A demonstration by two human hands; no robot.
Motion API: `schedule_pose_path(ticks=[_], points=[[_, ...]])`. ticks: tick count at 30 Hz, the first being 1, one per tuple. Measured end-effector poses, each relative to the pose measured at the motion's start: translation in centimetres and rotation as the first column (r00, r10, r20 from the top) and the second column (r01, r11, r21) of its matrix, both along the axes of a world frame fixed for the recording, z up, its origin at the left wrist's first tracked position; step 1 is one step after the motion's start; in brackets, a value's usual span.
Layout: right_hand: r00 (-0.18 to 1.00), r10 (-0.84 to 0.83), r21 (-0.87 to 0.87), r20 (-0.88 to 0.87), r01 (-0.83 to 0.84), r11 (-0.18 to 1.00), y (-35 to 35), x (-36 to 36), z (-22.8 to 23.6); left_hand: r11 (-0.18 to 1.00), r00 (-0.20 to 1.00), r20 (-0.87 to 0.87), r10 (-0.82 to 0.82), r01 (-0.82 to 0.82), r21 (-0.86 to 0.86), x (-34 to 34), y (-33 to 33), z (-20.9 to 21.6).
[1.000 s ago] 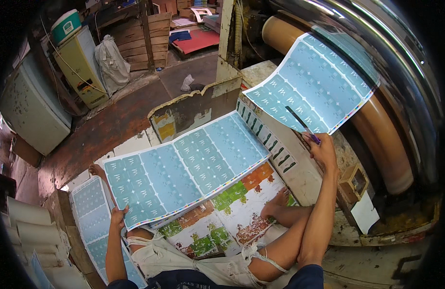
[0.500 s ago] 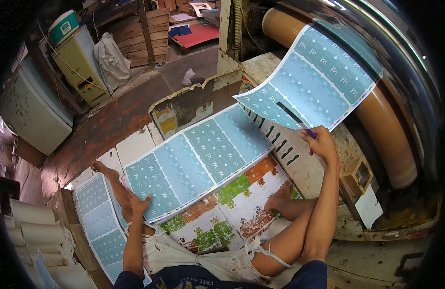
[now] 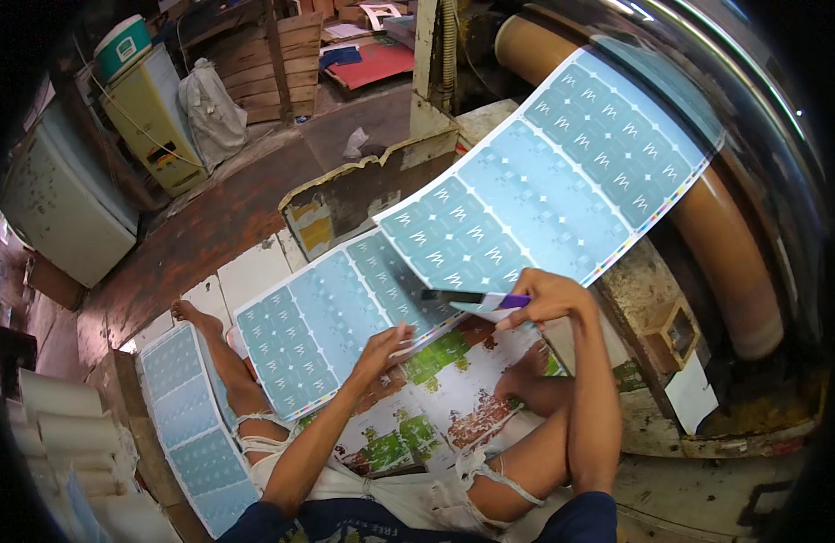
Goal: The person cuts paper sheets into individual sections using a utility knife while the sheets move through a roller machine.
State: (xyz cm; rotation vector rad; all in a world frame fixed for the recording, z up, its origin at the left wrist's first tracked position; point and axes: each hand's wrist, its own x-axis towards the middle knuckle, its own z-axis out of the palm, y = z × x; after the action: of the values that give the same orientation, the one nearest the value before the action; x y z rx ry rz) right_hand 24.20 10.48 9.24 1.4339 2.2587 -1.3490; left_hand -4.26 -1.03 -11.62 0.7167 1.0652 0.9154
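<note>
A long printed sheet (image 3: 553, 181), teal and light blue, hangs from the roller machine at the right and slopes down toward me. My right hand (image 3: 551, 299) is closed on a flat black strip with a purple end (image 3: 458, 297), right at the sheet's near corner; whether it also pinches the sheet is hidden. Beneath the sheet's lower end lies a stack of matching printed sheets (image 3: 318, 308). My left hand (image 3: 383, 348) is over the stack's near edge, fingers stretched out and holding nothing.
The machine's brown roller (image 3: 730, 253) curves down the right side. A small wooden box (image 3: 673, 333) sits on its frame. My feet rest on a paint-spattered board (image 3: 454, 389) below the stack. More printed sheets (image 3: 187, 407) lie at the left, beside my leg.
The sheet has come further out of the roller and down over the stack. My right hand moved down and left with the strip; my left hand moved right along the stack's near edge.
</note>
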Motion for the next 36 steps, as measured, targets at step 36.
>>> schedule_pose_path(ticks=[36], points=[[-0.033, -0.347, -0.027, -0.937, 0.999, -0.023, 3.5, 19.7, 1.1, 0.962, 0.969, -0.07, 0.235, -0.242, -0.129, -5.4, -7.3, 1.5]])
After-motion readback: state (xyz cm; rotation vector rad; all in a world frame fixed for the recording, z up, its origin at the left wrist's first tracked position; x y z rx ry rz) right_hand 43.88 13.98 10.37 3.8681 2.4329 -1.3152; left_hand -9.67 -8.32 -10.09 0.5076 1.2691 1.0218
